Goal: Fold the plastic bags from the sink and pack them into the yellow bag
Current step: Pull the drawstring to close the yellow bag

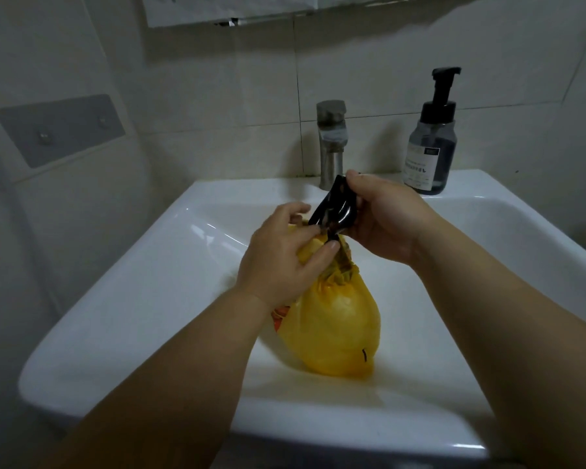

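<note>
Gripping the yellow bag point(335, 330) at its gathered neck: left hand point(281, 252) | right hand point(389, 221) pinches the black bag point(335, 208) directly above that neck | bag's length points down, toward the opening

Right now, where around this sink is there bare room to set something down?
Free: the left slope of the sink beside the yellow bag, and the back ledge left of the faucet. Crowded: the centre, where left hand and right hand handle the black bag, and the soap bottle corner.
</note>
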The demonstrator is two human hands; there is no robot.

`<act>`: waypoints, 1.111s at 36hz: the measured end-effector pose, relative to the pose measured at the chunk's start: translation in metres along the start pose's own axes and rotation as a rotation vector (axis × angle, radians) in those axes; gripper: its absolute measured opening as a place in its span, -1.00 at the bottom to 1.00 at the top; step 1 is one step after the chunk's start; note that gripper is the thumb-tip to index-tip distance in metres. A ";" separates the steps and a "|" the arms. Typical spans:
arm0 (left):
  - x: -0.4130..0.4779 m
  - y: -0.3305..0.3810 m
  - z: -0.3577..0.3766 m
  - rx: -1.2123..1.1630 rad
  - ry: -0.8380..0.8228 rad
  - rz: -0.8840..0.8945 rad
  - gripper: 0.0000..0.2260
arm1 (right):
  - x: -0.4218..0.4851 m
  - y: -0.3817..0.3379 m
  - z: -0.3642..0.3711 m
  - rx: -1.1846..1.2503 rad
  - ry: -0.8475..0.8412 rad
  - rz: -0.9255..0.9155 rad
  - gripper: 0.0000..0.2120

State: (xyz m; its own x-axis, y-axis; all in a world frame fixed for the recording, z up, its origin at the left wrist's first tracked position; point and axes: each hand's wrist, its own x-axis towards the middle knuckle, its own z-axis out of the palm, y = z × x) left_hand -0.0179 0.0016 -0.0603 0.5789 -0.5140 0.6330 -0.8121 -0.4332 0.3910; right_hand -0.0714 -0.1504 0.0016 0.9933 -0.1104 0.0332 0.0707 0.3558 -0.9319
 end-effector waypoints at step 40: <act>-0.001 0.020 0.004 0.078 -0.302 0.010 -0.61 | -0.015 -0.010 0.002 -0.017 0.007 -0.135 -0.85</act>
State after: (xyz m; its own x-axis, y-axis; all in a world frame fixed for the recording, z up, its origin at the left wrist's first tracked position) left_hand -0.0340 -0.0096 -0.0556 0.5757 -0.7106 0.4046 -0.8168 -0.4764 0.3255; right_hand -0.0873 -0.1507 0.0107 0.9742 -0.1631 0.1561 0.2020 0.3215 -0.9251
